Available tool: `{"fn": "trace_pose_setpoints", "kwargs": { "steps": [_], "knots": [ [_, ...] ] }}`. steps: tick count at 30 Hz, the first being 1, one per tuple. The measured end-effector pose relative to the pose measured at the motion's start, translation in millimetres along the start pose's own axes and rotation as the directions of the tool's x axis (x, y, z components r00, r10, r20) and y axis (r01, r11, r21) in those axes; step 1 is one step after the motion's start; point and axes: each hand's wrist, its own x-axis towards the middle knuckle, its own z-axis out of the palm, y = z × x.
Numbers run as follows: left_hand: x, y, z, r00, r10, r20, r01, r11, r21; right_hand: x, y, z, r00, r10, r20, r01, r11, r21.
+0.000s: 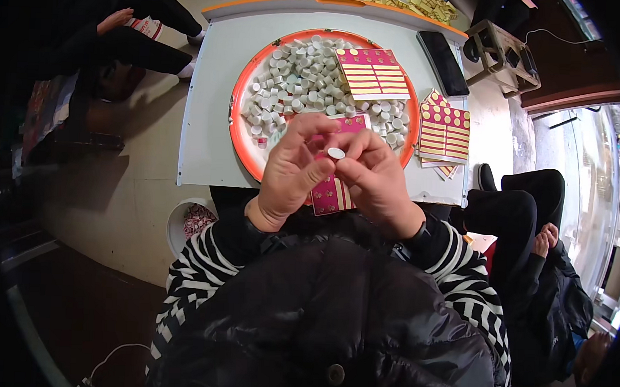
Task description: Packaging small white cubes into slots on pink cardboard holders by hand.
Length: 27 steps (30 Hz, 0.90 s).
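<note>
Above the near edge of a round orange-rimmed tray (238,131), my left hand (290,168) and my right hand (376,179) meet around a small white cap (336,153). The right thumb and index finger pinch its right side. My left thumb touches its left edge, with the left fingers curled over it. Beneath the hands lies a maroon sticker sheet (330,200) with cream strips, partly hidden by them. Loose white caps (308,76) fill much of the tray. A second sticker sheet (372,75) rests on top of them at the right.
More sticker sheets (444,133) lie stacked right of the tray, below a black phone (442,63). A white bucket (177,222) of small red-and-white pieces stands at the table's lower left. Other people sit at the left and right, and a wooden stool (499,60) stands beyond the table.
</note>
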Motion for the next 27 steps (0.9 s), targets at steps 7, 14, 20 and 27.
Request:
{"fn": "trace_pose_setpoints", "kwargs": {
  "steps": [7,14,20,27],
  "knots": [
    [-2.7,18.9,-22.7,0.873,-0.483,0.07,0.473,0.872,0.13,-3.9,-5.2,-13.4,0.942,-0.253,0.222,0.302,0.348,-0.887],
    [-9.0,32.6,-52.0,0.947,-0.297,0.127,0.101,0.646,0.757,-4.3,-31.1,-36.0,0.947,-0.227,0.228,0.239,0.023,-0.971],
    [-15.1,26.2,-62.6,0.954,-0.133,0.269,-0.233,0.237,0.943,1.9,-31.7,-46.7,0.914,-0.268,0.304,0.222,-0.298,-0.929],
    [18.1,-6.3,-10.4,0.929,0.023,0.37,-0.363,0.257,0.896,5.7,-27.1,-53.7,0.925,-0.209,0.319,0.234,-0.351,-0.907]
  ]
}}
